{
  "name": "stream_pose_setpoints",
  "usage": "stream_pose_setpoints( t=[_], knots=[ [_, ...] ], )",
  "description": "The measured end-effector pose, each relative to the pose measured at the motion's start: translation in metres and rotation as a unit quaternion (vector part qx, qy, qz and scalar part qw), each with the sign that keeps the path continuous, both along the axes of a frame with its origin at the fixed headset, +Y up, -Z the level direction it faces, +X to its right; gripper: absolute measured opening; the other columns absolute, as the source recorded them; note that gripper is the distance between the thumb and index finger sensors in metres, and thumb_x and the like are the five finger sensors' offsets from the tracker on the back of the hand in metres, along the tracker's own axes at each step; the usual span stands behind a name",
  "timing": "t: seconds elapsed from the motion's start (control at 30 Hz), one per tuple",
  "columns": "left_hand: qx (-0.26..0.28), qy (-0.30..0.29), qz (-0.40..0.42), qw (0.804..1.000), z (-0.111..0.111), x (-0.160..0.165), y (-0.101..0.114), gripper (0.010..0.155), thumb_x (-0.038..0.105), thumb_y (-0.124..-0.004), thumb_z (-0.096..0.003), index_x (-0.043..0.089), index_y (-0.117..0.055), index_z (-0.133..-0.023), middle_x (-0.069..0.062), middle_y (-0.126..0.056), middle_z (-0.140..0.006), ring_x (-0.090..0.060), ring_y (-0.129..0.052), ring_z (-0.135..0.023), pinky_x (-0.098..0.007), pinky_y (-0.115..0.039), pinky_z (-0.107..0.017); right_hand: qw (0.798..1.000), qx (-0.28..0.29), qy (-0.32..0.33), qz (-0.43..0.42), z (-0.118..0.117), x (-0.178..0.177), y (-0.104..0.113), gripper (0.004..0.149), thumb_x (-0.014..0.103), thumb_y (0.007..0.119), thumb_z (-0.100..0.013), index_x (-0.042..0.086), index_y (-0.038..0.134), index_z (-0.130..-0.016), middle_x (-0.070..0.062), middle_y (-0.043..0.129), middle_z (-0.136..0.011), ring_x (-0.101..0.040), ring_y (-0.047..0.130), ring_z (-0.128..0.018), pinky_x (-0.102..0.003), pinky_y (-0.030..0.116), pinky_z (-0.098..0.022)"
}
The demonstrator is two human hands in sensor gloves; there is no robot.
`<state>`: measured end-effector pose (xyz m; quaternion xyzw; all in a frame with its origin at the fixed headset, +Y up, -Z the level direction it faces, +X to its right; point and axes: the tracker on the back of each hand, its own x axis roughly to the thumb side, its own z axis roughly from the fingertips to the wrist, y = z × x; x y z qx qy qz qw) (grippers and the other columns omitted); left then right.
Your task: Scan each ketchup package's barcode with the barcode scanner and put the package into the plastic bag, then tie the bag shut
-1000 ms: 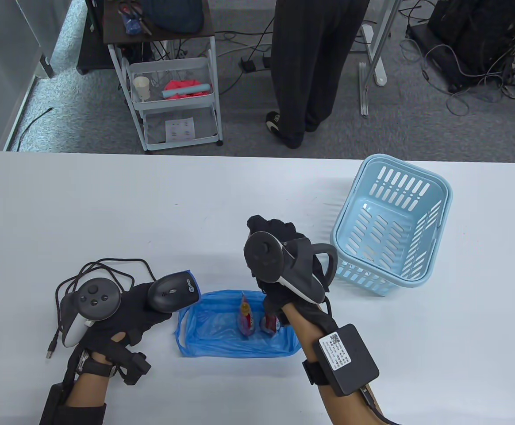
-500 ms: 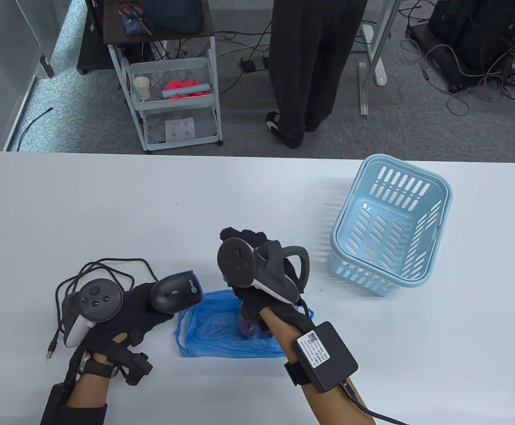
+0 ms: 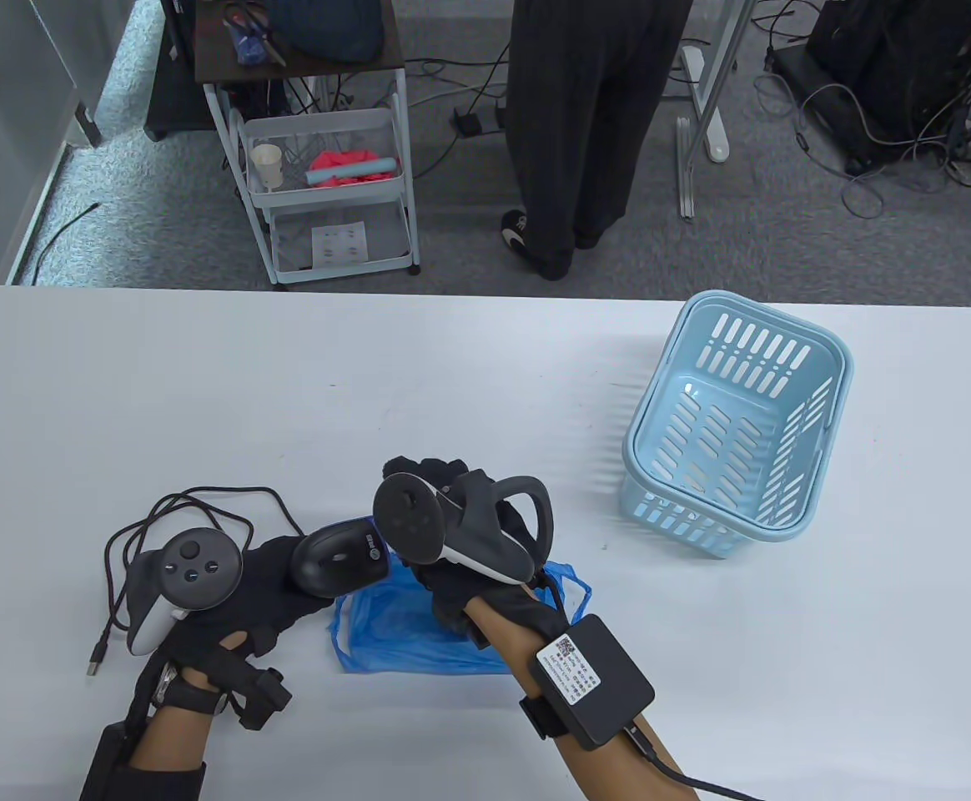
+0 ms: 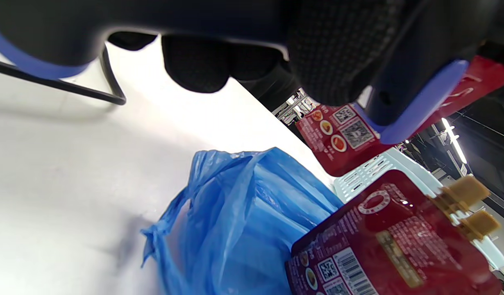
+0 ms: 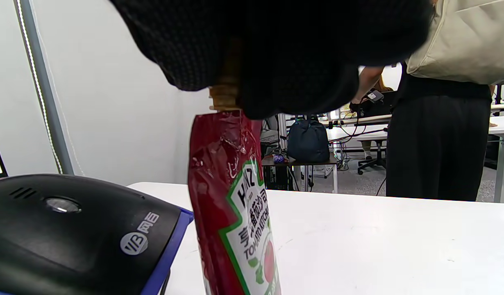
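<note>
My left hand point(image 3: 281, 584) grips the black barcode scanner point(image 3: 339, 561), its blue-rimmed head point(image 4: 420, 102) pointing right. My right hand point(image 3: 420, 474) is just right of the scanner and pinches a red Heinz ketchup package point(image 5: 235, 205) by its tan cap, so it hangs upright beside the scanner point(image 5: 71, 229). From above, that hand and its tracker hide the package. The blue plastic bag point(image 3: 394, 626) lies flat under both hands. Two red packages show in the left wrist view: one by the scanner head point(image 4: 342, 135), one lower over the bag point(image 4: 391, 241).
A light blue slotted basket point(image 3: 736, 434) stands at the right of the white table point(image 3: 202, 400). The scanner's cable point(image 3: 193, 509) loops at the left, its plug near the front edge. Beyond the table are a person's legs point(image 3: 577, 125) and a cart point(image 3: 319, 167).
My right hand came down over the packages on the bag and moved left with one, up to the scanner. The left hand turned the scanner slightly toward it.
</note>
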<state>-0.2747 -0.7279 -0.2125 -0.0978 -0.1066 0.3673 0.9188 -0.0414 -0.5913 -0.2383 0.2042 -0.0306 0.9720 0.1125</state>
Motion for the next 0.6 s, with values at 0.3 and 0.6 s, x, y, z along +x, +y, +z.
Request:
stream_pose_setpoints(
  t=[0.3, 0.6],
  knots=[
    [-0.002, -0.012, -0.01, 1.0, 0.0004, 0.0046, -0.0007, 0.05, 0.044, -0.089, -0.0431, 0.03, -0.082, -0.091, 0.004, -0.084, -0.09, -0.029, -0.094, -0.075, -0.053, -0.074, -0.065, 1.0, -0.001, 0.0, 0.002, 0.0022, -0.0005, -0.0004, 0.047, 0.026, 0.082, -0.05, 0.005, 0.075, -0.092, -0.018, 0.09, -0.074, -0.033, 0.092, -0.055, -0.042, 0.081, -0.036],
    [-0.001, -0.017, -0.013, 1.0, 0.0008, 0.0062, 0.0004, 0.05, 0.044, -0.089, -0.0431, 0.03, -0.081, -0.091, 0.004, -0.084, -0.09, -0.029, -0.094, -0.075, -0.053, -0.073, -0.065, 1.0, 0.0, 0.0, 0.006, 0.0043, -0.0016, -0.0004, 0.047, 0.026, 0.082, -0.05, 0.005, 0.075, -0.092, -0.018, 0.09, -0.074, -0.033, 0.092, -0.055, -0.042, 0.081, -0.036]
  ],
)
